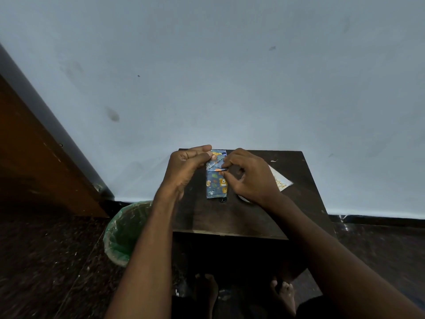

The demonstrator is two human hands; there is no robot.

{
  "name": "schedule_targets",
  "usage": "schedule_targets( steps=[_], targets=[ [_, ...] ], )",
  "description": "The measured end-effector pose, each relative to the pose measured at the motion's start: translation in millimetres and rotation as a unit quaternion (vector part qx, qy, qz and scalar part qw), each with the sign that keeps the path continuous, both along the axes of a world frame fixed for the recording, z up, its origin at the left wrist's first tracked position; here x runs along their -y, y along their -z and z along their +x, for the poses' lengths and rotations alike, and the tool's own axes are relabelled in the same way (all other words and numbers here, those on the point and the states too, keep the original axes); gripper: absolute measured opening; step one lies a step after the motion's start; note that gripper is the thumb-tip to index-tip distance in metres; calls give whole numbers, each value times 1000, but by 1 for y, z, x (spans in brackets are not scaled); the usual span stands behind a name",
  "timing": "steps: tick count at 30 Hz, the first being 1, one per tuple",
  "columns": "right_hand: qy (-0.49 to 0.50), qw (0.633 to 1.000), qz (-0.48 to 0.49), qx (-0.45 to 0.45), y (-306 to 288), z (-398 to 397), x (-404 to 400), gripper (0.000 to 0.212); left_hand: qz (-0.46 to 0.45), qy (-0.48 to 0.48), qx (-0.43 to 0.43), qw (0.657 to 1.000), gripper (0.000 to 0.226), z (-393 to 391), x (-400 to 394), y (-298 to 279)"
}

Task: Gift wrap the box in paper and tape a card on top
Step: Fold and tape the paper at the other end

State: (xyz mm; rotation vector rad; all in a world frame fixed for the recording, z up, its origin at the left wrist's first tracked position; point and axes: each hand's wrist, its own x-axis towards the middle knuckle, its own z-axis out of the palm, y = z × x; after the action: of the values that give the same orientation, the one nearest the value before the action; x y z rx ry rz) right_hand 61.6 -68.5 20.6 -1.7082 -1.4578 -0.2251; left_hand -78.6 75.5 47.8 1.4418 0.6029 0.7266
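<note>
A small box (216, 184) wrapped in blue paper with cartoon animals lies lengthwise on the dark wooden table (230, 217). Its far end has paper flaps folded over. My left hand (187, 168) holds the far left corner of the box, thumb on the folded flap. My right hand (249, 174) pinches the flap at the far right edge with thumb and forefinger. A white card (281, 179) with gold writing lies on the table to the right, partly hidden by my right hand.
A green-lined waste bin (123, 233) stands on the floor left of the table. A pale object (244, 199) peeks out under my right wrist. A small dark item (223, 200) lies at the box's near end. The wall is right behind the table.
</note>
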Motion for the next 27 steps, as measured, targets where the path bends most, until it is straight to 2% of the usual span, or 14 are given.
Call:
schedule_targets(
  steps=[4,8,17,27],
  targets=[
    [9,1000,2,20,-1,-1,1,14,6,25,-14,1000,7,-2,-5,-3],
    [21,999,8,22,-1,-4,1,12,69,36,-56,995,10,-4,-6,-4],
    [24,999,-1,27,1,-5,1,13,99,34,-72,992,8,-6,-9,2],
    [30,999,-3,30,0,-7,2,13,19,40,-38,998,4,-7,-7,0]
  ],
)
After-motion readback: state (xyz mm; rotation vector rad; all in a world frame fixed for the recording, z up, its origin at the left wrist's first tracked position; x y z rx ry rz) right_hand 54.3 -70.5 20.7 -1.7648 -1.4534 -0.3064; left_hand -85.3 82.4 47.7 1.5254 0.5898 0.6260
